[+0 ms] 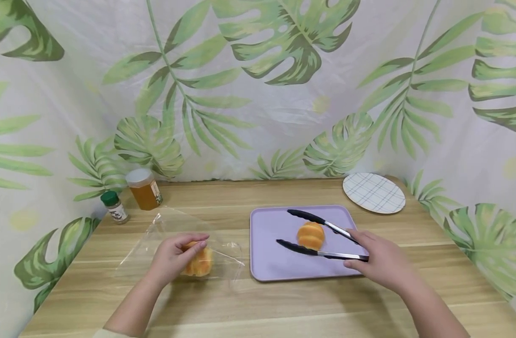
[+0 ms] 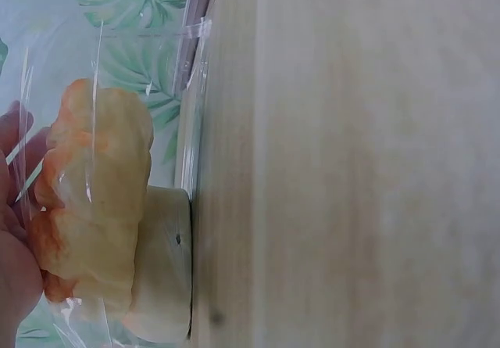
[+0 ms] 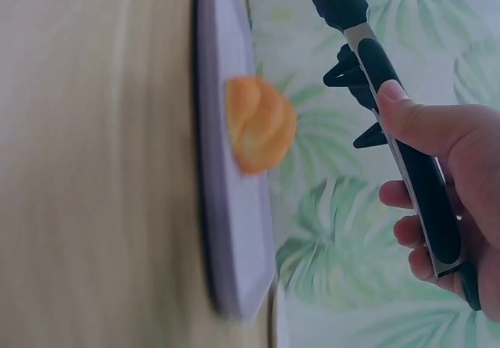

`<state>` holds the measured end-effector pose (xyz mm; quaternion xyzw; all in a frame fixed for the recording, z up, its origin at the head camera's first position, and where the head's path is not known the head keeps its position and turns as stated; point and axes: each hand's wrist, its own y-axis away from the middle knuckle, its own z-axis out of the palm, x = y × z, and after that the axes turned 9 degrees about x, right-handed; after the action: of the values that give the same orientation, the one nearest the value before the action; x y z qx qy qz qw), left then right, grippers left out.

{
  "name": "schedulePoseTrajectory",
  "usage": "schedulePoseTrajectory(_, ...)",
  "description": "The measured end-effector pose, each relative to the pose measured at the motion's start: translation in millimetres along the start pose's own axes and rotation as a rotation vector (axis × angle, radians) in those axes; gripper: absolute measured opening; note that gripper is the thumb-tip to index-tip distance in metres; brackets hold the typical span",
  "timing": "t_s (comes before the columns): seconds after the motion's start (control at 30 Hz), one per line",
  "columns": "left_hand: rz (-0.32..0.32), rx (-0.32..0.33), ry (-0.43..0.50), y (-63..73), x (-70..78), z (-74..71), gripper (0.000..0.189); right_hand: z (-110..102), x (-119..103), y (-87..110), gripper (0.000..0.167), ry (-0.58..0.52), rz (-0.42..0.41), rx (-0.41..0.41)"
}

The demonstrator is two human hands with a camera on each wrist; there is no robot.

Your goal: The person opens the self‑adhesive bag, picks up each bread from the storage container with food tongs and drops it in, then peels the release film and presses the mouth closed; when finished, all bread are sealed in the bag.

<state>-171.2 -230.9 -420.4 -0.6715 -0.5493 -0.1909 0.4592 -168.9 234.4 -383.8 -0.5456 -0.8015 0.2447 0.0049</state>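
My left hand (image 1: 177,256) pinches the top of a clear plastic bag (image 1: 230,256) between thumb and fingers. Inside the bag, a golden bread roll (image 1: 200,263) shows below the fingers. From the left wrist, a ridged bread roll (image 2: 98,199) overlaps a second, paler piece of bread (image 2: 164,266). Black-tipped metal tongs (image 3: 398,121) are gripped in my right hand (image 1: 384,258). Their arms are spread above the lilac tray (image 1: 270,263), with the tips on either side of a round bread roll (image 1: 311,236). In the right wrist view, that roll sits on the tray beneath the tongs.
At the back left stand a jar of amber contents (image 1: 144,190) and a small green-capped shaker (image 1: 114,207). A white checked plate (image 1: 373,192) lies at the back right. Behind the wooden table (image 1: 224,310) hangs a leaf-patterned cloth (image 1: 279,117).
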Motion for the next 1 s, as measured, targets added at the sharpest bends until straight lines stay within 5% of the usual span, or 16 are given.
schedulePoseTrajectory(0.63,-0.007,-0.001,-0.006,-1.1,-1.9,-0.1,0.018,-0.1,38.0,39.8,0.076,0.056,0.181,-0.111)
schedulePoseTrajectory(1.0,-0.013,-0.006,0.006,-0.5,-1.6,0.0,0.020,9.2,43.7,42.5,0.070,0.025,0.174,-0.107)
